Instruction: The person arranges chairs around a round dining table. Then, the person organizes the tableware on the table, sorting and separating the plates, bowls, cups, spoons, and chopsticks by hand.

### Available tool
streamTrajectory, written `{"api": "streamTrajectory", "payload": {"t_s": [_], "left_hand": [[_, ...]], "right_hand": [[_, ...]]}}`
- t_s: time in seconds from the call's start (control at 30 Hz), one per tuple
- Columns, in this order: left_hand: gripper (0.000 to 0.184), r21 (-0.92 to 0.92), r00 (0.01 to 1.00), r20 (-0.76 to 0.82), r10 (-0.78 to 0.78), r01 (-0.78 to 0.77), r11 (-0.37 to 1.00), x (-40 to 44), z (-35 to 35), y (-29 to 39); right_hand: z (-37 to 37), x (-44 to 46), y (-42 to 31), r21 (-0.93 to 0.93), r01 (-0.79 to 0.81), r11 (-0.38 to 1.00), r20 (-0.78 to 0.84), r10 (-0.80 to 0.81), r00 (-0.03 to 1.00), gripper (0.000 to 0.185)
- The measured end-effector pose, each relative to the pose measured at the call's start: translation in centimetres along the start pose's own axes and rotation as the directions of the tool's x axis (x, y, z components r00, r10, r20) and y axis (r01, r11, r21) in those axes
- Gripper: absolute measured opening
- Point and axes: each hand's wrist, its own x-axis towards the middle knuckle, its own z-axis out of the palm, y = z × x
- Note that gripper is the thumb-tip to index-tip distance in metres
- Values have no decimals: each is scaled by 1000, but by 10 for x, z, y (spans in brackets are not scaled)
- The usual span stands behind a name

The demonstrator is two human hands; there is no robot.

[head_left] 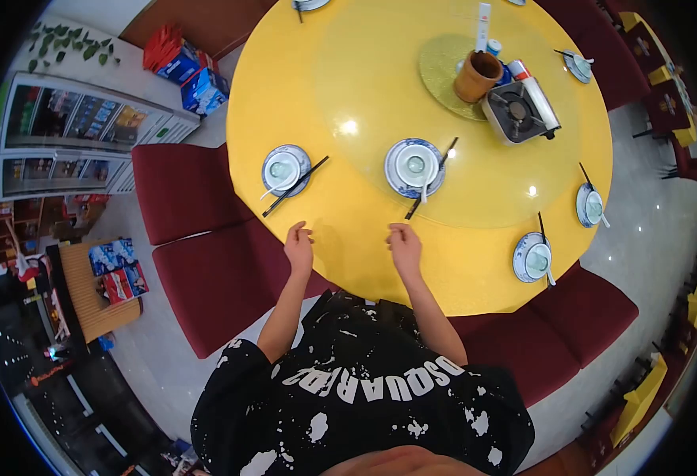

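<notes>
Both my hands are over the near edge of a round yellow table point(463, 285). My left hand point(299, 247) holds nothing, its fingers apart and slightly bent. It is just below a place setting with a blue-rimmed plate point(304, 176), a bowl with a glass, a white spoon and dark chopsticks point(297, 185). My right hand point(404, 250) is empty too, with fingers loosely curled and apart. Just above its fingertips lies the lower end of other chopsticks point(414, 208), which rest across a second plate point(394, 176) with a bowl, glass and spoon.
A portable stove point(515, 109) and a brown container point(478, 77) stand at the upper right on the table. More settings, one on a plate point(521, 258), lie at the right. Dark red seats point(206, 278) flank me. A fridge point(87, 119) is at left.
</notes>
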Motion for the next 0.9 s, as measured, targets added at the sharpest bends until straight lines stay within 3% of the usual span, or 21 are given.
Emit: {"api": "streamTrajectory", "payload": {"t_s": [0.1,0.2,0.27,0.33,0.43,0.57,0.7,0.73,0.83,0.9], "left_hand": [[23,72,960,-213,182,-171,983,39,-37,-1],[23,194,859,-367,356,-303,933,109,-67,3],[25,309,834,-342,434,-336,890,165,-87,-4],[28,382,902,-214,376,-277,882,210,-106,6],[30,281,981,90,174,-193,940,275,-112,-14],[32,256,920,388,-48,-57,965,297,-96,-26],[31,234,933,361,15,-106,967,296,-79,-19],[27,225,946,323,-30,-46,973,286,-80,-10],[24,376,945,326,38,-166,912,281,-82,7],[22,356,941,329,77,-199,913,285,-77,1]], "right_hand": [[75,11,35,58,-138,989,262,118,958,26],[156,40,58,119,-275,954,352,218,910,31],[199,48,57,186,-359,915,363,275,890,32],[229,51,45,238,-411,880,351,316,881,32],[255,53,30,260,-420,869,295,343,892,30],[274,49,13,227,-430,874,240,377,894,29],[286,66,6,209,-400,892,185,366,912,27],[289,69,10,208,-377,903,150,351,924,25],[294,84,24,186,-316,930,53,312,949,19],[293,77,13,135,-296,946,-3,299,954,18]]}}
